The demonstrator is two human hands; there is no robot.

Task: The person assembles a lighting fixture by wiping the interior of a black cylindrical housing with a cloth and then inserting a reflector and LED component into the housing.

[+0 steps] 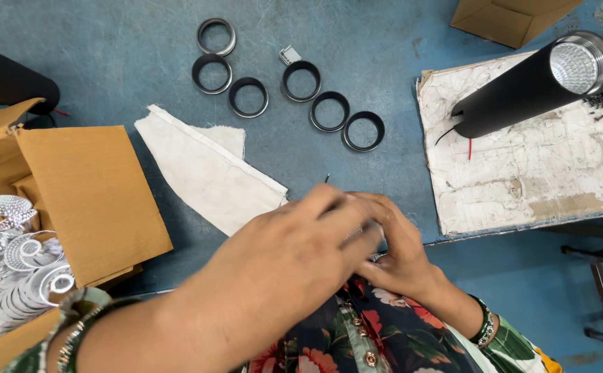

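Observation:
My left hand (294, 255) and my right hand (398, 252) are pressed together over the near edge of the blue table (384, 41). Their fingers close around something small between them; most of it is hidden, and only a thin dark tip (327, 178) pokes out above the fingers. A white cloth (205, 169) lies just left of my hands. Several black rings (329, 110) lie in a loose row farther back on the table, with a small metal clip (289, 54) by one of them.
A black tube lamp housing (532, 86) with a shiny reflector lies on a worn white board (522, 179) at the right. An open cardboard box (87, 193) at the left holds several silver reflectors (18, 276). Another box (508, 17) sits at the back right.

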